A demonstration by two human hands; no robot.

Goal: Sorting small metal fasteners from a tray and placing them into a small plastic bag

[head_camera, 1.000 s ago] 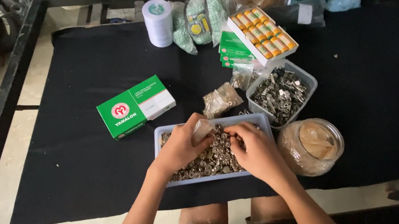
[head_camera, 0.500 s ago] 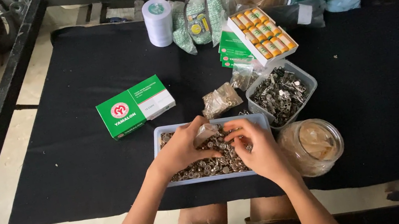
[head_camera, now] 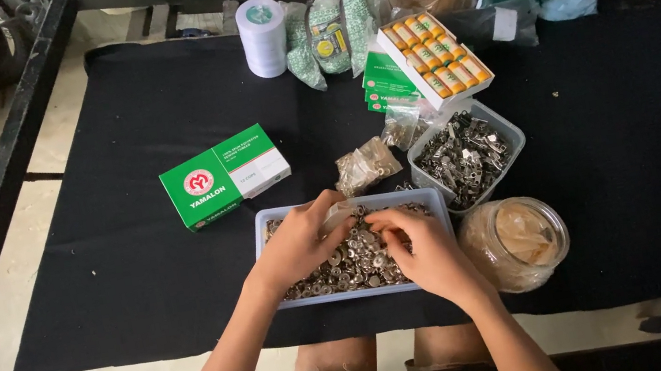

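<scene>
My forearms come in from the bottom edge and meet over the shallow tray (head_camera: 265, 243) that sits nearest to me on the black cloth (head_camera: 139, 271); I keep it close so my wrists can rest low and I look straight down into it; it is full of small metal rings (head_camera: 353, 264); my left hand (head_camera: 298, 246) lies across the left half, palm down, fingers curled, and it pinches a small clear bag (head_camera: 339, 213) between thumb and fingertips, mouth toward the middle; my right hand (head_camera: 424, 252) is bent at the wrist with fingertips pressed down among the rings beside that bag (if some pieces are already pinched I cannot tell, the fingers hide them); just right of the tray stands a round clear jar (head_camera: 517, 242), tilted toward me, within reach of the right hand; behind the tray a filled little bag (head_camera: 365, 165) lies flat, and a square tub (head_camera: 469, 155) of grey metal clips is next to it, kept apart so the kinds do not mix; more left a green box (head_camera: 223, 176) lies alone; farthest, a white spool (head_camera: 263, 37) and an open box of yellow thread reels (head_camera: 435, 61) lean by the bags at the table's back
</scene>
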